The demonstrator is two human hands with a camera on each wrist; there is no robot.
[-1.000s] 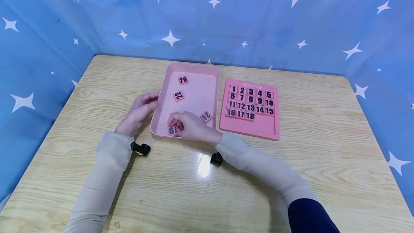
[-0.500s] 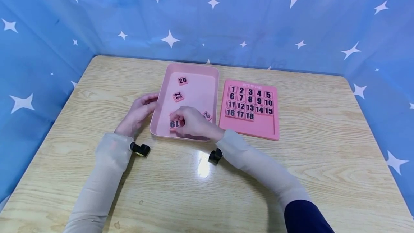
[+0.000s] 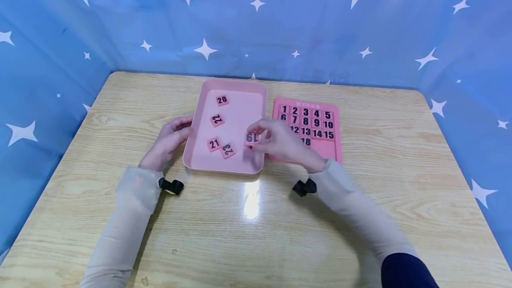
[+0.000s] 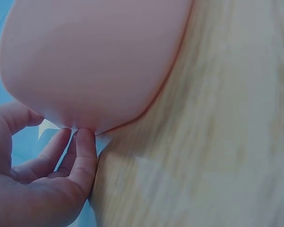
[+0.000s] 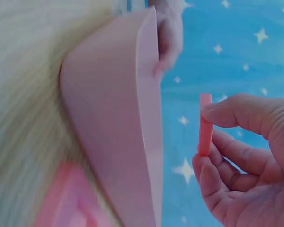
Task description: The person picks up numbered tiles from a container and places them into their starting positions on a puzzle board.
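Observation:
My right hand (image 3: 280,140) pinches the number tile marked 19 (image 3: 252,138) between thumb and fingers, over the right side of the pink tray (image 3: 225,170). In the right wrist view the tile (image 5: 205,125) shows edge-on, raised above the tray rim. My left hand (image 3: 166,142) rests its fingertips against the tray's left wall; the left wrist view shows these fingers (image 4: 86,151) touching the tray's outside. Tiles 20 (image 3: 222,100), 22 (image 3: 217,120), 21 (image 3: 214,144) and 23 (image 3: 227,150) lie loose in the tray. Another tile sits mostly hidden under the held one.
Right of the tray lies a pink number board (image 3: 326,146) with rows of tiles, its lower left covered by my right hand. Both stand on a wooden table (image 3: 224,234). A blue curtain with white stars (image 3: 300,21) hangs behind it.
My right hand has lifted tile 19 and carried it rightward across the tray, uncovering tiles 21 and 23. My left hand stays at the tray's left wall.

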